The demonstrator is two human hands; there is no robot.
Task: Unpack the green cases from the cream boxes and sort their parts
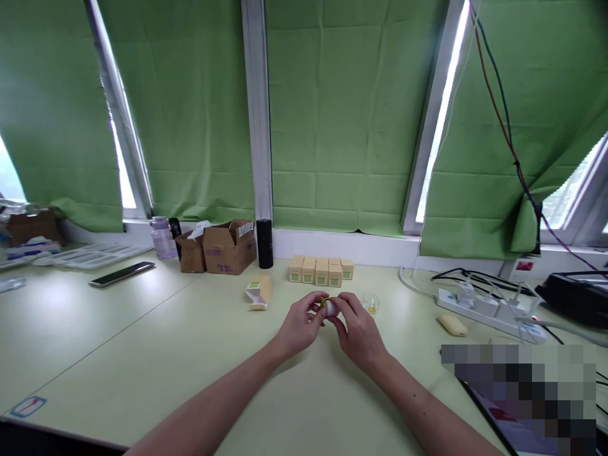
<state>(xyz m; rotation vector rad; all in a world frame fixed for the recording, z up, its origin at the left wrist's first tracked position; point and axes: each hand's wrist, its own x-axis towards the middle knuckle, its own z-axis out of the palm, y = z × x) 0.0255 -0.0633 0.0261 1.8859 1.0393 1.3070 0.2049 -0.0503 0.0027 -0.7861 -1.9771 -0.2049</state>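
Observation:
Both my hands meet over the middle of the pale green table (142,354). My left hand (300,326) and my right hand (357,329) pinch a small white and yellow-green object (329,306) between their fingertips; I cannot make out what it is. Just right of my right hand stands a small clear cup (371,304) with something yellow in it. Behind my hands is a row of several small tan boxes (321,270). An opened tan box (259,292) lies on its side to the left.
Two open cardboard boxes (219,247), a black cylinder (265,243) and a purple bottle (162,237) stand by the window. A phone (122,273) lies at left. A power strip (489,306) with cables, a yellow block (453,325) and a tablet (513,424) are at right.

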